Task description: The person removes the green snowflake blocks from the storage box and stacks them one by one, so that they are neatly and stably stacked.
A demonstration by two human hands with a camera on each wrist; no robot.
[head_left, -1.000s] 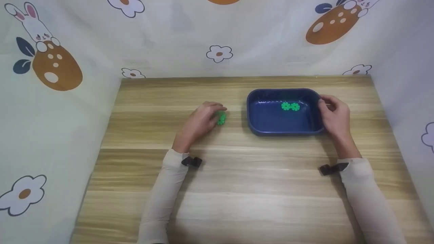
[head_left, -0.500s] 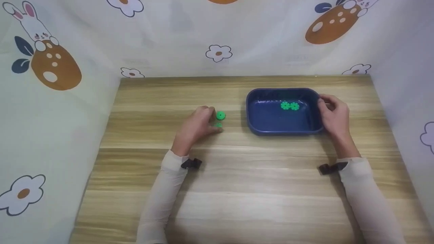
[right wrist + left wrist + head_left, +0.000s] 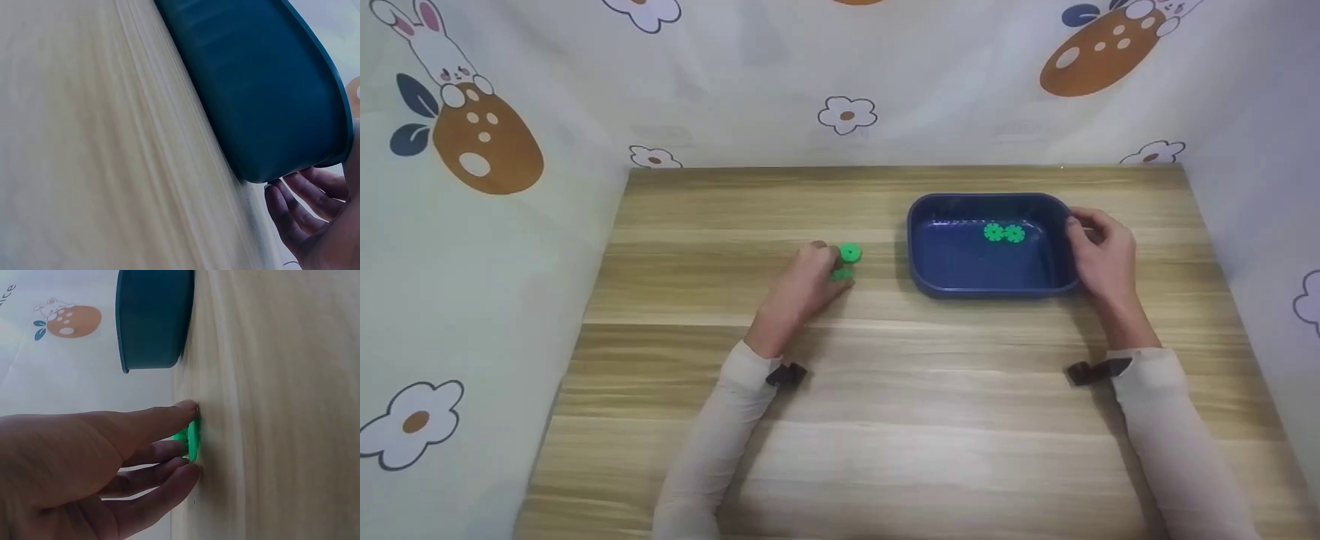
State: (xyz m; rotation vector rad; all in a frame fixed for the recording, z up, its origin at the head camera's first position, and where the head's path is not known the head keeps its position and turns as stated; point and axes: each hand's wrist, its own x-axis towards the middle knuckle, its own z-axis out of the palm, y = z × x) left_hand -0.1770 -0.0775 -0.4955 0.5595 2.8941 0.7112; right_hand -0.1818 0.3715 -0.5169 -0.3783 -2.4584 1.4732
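Observation:
My left hand (image 3: pixel 801 283) is low over the wooden table, left of a blue box (image 3: pixel 952 266). Its thumb and fingertips pinch a green notched disc (image 3: pixel 194 439) by opposite edges, close to the tabletop in the left wrist view. Just beyond the fingertips, a second green disc (image 3: pixel 850 253) shows its flat face and centre hole. My right hand (image 3: pixel 1105 251) grips the box's right end, thumb at the rim and fingers against the outer wall. Two green notched discs (image 3: pixel 1004 233) lie side by side on the box floor, towards the back right.
The wooden table (image 3: pixel 885 420) runs up to a printed cloth backdrop (image 3: pixel 750 90) at the back and both sides. Black wrist cameras (image 3: pixel 787 373) sit on both sleeves.
My left hand first covered the green discs from above, then drew back and lowered its thumb; its fingers now close round the nearer disc. The right hand and box stay put.

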